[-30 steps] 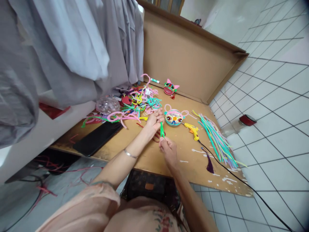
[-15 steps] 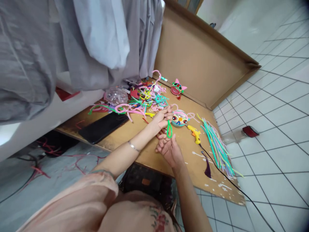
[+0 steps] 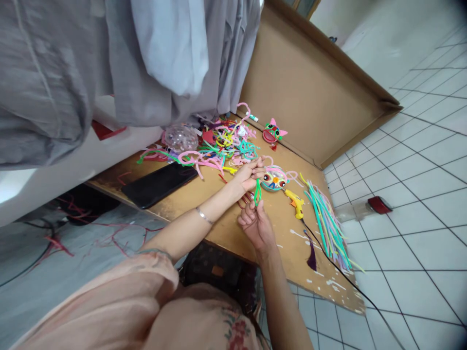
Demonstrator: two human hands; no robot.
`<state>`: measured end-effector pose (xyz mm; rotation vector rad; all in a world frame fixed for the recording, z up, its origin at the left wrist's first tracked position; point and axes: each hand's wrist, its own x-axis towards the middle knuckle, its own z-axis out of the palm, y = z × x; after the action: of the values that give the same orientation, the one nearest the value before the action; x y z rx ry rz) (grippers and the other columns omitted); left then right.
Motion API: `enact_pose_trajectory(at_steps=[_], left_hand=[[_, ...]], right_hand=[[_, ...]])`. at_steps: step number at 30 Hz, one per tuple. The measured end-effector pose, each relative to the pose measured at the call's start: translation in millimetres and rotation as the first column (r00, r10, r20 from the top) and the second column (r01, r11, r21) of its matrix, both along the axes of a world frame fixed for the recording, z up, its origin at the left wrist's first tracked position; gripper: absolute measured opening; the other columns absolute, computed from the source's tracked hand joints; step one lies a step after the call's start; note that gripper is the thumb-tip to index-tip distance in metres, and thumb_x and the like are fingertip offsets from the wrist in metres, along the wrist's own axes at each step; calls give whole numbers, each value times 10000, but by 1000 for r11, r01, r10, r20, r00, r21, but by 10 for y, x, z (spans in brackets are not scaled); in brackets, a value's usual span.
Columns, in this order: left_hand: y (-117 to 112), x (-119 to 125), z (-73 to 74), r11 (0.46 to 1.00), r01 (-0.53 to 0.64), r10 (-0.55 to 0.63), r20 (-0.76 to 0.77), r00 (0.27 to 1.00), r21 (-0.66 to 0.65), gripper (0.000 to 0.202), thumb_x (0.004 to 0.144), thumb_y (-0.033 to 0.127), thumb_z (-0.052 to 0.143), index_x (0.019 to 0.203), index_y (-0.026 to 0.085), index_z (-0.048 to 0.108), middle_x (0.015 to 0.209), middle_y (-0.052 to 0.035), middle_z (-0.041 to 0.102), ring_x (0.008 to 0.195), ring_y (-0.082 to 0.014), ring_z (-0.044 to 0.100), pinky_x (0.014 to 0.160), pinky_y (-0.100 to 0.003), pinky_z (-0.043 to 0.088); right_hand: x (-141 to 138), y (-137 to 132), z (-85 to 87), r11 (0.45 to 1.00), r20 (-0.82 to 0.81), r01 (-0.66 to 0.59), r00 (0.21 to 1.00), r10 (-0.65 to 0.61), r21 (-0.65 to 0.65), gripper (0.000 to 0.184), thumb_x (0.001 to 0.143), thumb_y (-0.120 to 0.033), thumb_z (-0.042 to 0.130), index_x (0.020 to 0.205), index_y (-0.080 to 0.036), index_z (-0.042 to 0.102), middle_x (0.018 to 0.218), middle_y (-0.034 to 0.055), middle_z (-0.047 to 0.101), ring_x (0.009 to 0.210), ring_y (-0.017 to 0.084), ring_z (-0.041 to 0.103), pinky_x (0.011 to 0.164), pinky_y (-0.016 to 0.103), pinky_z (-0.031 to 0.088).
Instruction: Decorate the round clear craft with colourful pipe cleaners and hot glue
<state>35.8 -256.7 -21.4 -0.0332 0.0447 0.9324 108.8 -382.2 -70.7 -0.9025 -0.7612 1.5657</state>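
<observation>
A green pipe cleaner, bent into a narrow loop, stretches between my two hands above the table. My left hand is closed on its upper end. Below, my right hand pinches the bottom of the loop between thumb and fingers. Just beyond my left hand sits a round decorated face with big eyes, an orange nose and a pink and teal rim. Right of it lies a yellow glue gun with a black cord.
Behind my hands is a tangled heap of pipe cleaners beside a clear ball. A black phone-like slab lies left. A bundle of straight pipe cleaners, a purple tassel and a cat face lie on the table. Cardboard stands behind.
My right hand has closed from loosely spread fingers to a pinch at the loop's lower end. The green loop has become narrower. The view has shifted slightly.
</observation>
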Motion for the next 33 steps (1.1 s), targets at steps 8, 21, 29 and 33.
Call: enact_pose_trajectory(at_steps=[8, 21, 29, 33], left_hand=[[19, 7, -34, 999, -6, 5, 20, 1000, 36, 263, 966, 45, 342, 814, 124, 542, 543, 61, 378, 344, 0, 283, 324, -91, 172], [28, -8, -34, 994, -76, 84, -96, 992, 84, 275, 938, -2, 339, 849, 120, 568, 566, 45, 439, 344, 6, 292, 328, -89, 171], [-9, 56, -40, 975, -159, 202, -322, 925, 155, 152, 884, 23, 512, 787, 122, 575, 550, 46, 508, 383, -17, 418, 397, -106, 336], [-3, 71, -68, 948, -197, 292, -430, 855, 252, 132, 867, 54, 557, 757, 115, 599, 586, 5, 612, 461, -59, 557, 485, -151, 453]], right_hand=[[-10, 1, -43, 998, -3, 62, 998, -62, 20, 401, 791, -561, 678, 711, -222, 479, 545, -102, 212, 475, 82, 191, 488, 214, 295], [-4, -9, 44, 977, 72, 171, 981, -181, 130, 392, 783, -463, 699, 619, -213, 446, 502, -109, 189, 436, 64, 189, 470, 229, 255], [13, -64, 147, 954, 189, 243, 942, -276, 177, 444, 724, -484, 715, 582, -215, 392, 466, -127, 216, 398, 35, 153, 419, 215, 184], [101, -73, 199, 925, 189, 321, 914, -359, 202, 450, 727, -438, 717, 577, -215, 356, 463, -121, 253, 400, 32, 187, 416, 209, 202]])
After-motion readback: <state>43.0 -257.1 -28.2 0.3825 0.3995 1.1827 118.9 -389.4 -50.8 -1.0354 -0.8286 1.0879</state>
